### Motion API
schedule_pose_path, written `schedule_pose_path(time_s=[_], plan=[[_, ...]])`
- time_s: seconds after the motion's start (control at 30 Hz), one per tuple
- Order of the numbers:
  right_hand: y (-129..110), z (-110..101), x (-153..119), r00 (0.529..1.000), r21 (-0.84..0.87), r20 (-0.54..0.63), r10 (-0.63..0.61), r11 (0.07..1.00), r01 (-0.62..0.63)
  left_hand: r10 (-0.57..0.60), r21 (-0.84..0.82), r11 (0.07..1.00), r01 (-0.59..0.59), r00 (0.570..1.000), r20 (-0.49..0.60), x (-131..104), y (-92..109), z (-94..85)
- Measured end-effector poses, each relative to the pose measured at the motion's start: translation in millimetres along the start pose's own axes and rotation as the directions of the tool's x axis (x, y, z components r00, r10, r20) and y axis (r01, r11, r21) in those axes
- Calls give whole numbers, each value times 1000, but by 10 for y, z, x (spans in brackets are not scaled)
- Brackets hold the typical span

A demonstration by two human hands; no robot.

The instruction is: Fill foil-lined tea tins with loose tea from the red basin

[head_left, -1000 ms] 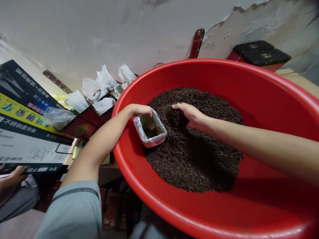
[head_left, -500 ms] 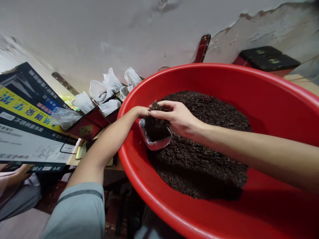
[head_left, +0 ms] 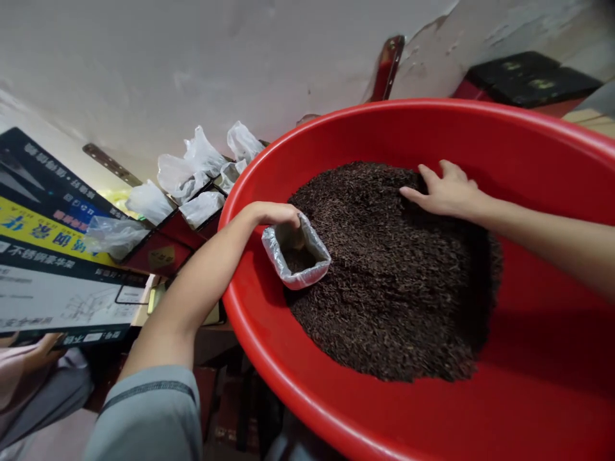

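A big red basin (head_left: 528,397) fills the right of the view and holds a heap of dark loose tea leaves (head_left: 384,288). My left hand (head_left: 271,214) grips the far rim of a small box lined with a clear plastic bag (head_left: 296,256), standing at the heap's left edge with some leaves inside. My right hand (head_left: 444,191) lies flat on the far right top of the heap, fingers spread, palm down on the leaves.
Several red boxes with white plastic bags (head_left: 192,186) stand in a row left of the basin. Printed cartons (head_left: 43,256) lean at the far left. Black-lidded boxes (head_left: 528,80) sit behind the basin. Another person's hand (head_left: 33,346) shows at lower left.
My right hand, which was dropping a handful of leaves into the lined box, has moved away to the far right of the heap. My left hand keeps its hold on the box.
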State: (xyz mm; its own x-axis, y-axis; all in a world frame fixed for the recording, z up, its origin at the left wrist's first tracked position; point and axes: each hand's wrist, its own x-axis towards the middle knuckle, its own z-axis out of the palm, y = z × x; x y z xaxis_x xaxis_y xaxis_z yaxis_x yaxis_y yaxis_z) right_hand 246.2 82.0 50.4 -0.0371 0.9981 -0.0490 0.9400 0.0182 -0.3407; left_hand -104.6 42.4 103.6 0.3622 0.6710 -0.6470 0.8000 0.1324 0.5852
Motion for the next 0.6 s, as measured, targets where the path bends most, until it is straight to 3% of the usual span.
schedule_pose_path(time_s=[0.07,0.2,0.43,0.6], plan=[[16,61,42,997,44,40,59,997,-61,-9,52,999,9,1000,0,-4,-3,-21],[-26,69,73,997,122,7,83,989,-83,-20,53,998,18,1000,23,-18,-5,-36],[-25,-8,8,998,27,66,-20,999,18,-4,-3,1000,4,999,51,-46,29,-26],[-99,-42,8,995,21,64,-82,997,81,11,70,997,-15,998,56,-56,53,-38]])
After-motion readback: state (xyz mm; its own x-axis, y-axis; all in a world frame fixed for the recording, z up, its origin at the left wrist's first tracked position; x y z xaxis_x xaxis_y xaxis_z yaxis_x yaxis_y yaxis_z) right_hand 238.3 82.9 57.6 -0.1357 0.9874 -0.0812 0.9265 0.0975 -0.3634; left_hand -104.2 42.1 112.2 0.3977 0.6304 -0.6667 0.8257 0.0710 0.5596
